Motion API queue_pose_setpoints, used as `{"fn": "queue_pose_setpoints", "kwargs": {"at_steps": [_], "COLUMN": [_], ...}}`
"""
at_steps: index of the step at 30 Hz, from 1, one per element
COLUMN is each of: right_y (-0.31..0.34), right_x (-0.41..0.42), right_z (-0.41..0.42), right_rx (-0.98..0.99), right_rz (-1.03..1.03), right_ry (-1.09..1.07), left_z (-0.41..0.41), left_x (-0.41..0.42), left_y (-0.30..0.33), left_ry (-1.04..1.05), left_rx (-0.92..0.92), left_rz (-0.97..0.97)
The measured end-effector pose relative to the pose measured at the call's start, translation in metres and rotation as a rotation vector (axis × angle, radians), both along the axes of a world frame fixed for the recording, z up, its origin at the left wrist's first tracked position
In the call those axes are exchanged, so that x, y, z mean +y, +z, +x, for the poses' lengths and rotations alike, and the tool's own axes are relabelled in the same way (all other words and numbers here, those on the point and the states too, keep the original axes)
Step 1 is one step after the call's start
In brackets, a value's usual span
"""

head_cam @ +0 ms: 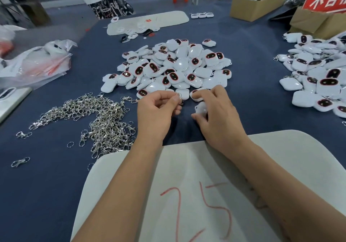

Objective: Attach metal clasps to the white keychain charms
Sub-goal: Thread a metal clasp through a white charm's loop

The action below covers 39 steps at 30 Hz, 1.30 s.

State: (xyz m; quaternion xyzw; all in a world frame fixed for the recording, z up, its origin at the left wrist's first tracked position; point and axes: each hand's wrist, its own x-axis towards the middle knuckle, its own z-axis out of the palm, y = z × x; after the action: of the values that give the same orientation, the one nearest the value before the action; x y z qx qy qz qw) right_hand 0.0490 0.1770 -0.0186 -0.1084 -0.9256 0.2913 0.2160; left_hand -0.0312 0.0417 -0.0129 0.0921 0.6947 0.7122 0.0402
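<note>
Blue cloth covers the desk [243,58], with a big pile of white charms [168,67] heaped at its middle. Just in front of that pile, the left hand [157,109] has its fingers curled, thumb and forefinger in a narrow grip pinching a small metal clasp [180,98]. Beside it, the right hand [217,110] lies palm down with fingers bent, its grip closed over one white charm [201,108] that shows under the thumb. Both forearms reach forward across a white board [187,195] marked with red numerals, on the near side of the pile. Left of the pile lies a tangle of loose clasps [97,118]. Right of the pile sits a second heap of charms [318,77].
</note>
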Motion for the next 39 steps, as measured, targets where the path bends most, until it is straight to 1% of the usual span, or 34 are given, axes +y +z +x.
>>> {"fn": "queue_pose_setpoints", "kwargs": {"at_steps": [2,5,8,12,15,16,20,23,26,30,34,36,39], "right_y": [0.003,0.007,0.009,0.006,0.005,0.004,0.001,0.000,0.000,0.002,0.006,0.006,0.006], "right_x": [0.002,0.003,0.004,0.006,0.007,0.008,0.019,0.023,0.022,0.022,0.017,0.013,0.013], "right_z": [0.000,0.003,0.004,0.003,0.001,0.001,0.001,0.001,0.001,0.002,0.005,0.005,0.005], "right_rx": [0.031,0.144,0.236,0.248,0.251,0.249,0.216,0.194,0.202,0.202,0.172,0.177,0.228], "right_rz": [-0.068,-0.160,-0.085,-0.027,-0.058,-0.117,-0.465,-0.575,-0.594,-0.598,-0.540,-0.524,-0.558], "right_ry": [-0.057,-0.103,-0.067,-0.038,-0.018,-0.004,0.072,0.109,0.119,0.109,0.161,0.186,0.157], "left_z": [0.002,0.003,0.003,0.003,0.004,0.004,0.003,0.003,0.004,0.008,0.011,0.012,0.011], "left_x": [0.001,0.001,0.002,0.000,0.000,0.000,0.000,-0.001,0.000,0.000,0.002,0.002,0.003], "left_y": [-0.001,-0.003,-0.004,-0.004,-0.002,-0.002,0.000,0.000,0.002,0.005,0.006,0.006,0.007], "left_ry": [-0.073,-0.138,-0.157,-0.189,-0.209,-0.222,-0.309,-0.338,-0.335,-0.313,-0.256,-0.249,-0.227], "left_rx": [0.033,0.173,0.237,0.226,0.204,0.183,0.119,0.117,0.162,0.256,0.355,0.360,0.343], "left_rz": [-0.048,-0.197,-0.269,-0.261,-0.197,-0.162,-0.080,-0.053,-0.052,-0.105,-0.180,-0.176,-0.127]}}
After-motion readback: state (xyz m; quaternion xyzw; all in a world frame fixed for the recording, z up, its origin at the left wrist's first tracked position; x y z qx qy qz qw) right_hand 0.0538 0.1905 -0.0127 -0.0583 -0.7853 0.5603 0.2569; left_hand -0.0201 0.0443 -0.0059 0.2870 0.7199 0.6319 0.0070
